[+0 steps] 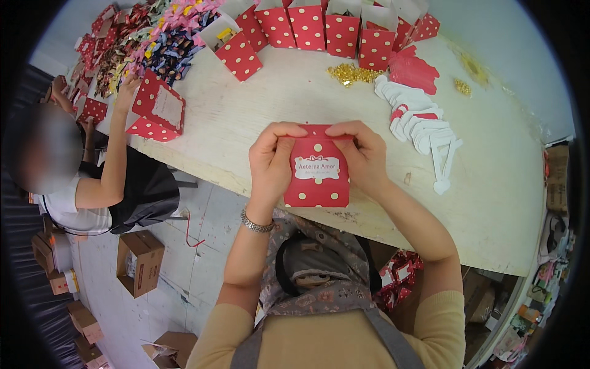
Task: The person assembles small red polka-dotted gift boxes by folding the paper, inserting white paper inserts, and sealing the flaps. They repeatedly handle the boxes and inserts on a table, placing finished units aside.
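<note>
Between my two hands, at the front edge of the table, is a red gift box (317, 194) with cream dots and a white label. My left hand (273, 154) grips its upper left corner, thumb in front and fingers behind. At the upper right corner my right hand (362, 154) pinches the folded top edge in the same way. The top of the box looks flat and closed over. To the right lie a fanned stack of white card handles (418, 123) and red card pieces (413, 71). Small gold pieces (353, 74) are heaped beyond the box.
Open dotted boxes (307, 27) stand in a row along the far side. Piles of wrapped sweets (175, 52) cover the far left. A co-worker (98, 178) at the left reaches to another dotted box (158, 107). Cardboard cartons (147, 264) stand on the floor.
</note>
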A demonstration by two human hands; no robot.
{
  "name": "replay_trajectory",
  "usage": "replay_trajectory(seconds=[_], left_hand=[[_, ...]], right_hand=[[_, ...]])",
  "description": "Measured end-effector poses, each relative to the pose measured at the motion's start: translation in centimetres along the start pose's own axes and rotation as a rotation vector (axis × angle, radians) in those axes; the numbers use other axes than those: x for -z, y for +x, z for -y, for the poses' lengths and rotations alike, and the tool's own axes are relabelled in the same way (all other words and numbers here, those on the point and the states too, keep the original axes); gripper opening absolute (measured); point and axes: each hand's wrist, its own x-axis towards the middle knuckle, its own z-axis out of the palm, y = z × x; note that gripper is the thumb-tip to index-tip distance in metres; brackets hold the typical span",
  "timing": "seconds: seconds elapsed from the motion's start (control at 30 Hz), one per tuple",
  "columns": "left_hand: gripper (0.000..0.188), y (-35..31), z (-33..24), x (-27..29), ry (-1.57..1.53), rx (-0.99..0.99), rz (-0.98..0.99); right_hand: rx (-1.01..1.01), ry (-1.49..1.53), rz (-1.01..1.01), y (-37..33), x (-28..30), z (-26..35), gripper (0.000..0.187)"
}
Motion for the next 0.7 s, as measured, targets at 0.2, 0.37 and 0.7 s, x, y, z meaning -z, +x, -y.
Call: replay_trajectory(seconds=[0.2,0.37,0.7], left_hand=[[0.013,-0.1,-0.2,0.2,-0.138,-0.066,0.041],[0.018,0.2,-1.3,-0.9,-0.098,0.198,-0.051],[0.037,1.0,0.7,-0.3,0.078,-0.090,0.060]], right_hand=[[0.193,-0.097,0.056,0.3,0.7,-1.0,0.014],[0.320,-0.033,0.083,0.3,1.0,-2.4,0.012],[-0.416,0.040,0.050,-0.4,0.7,1.9,0.033]])
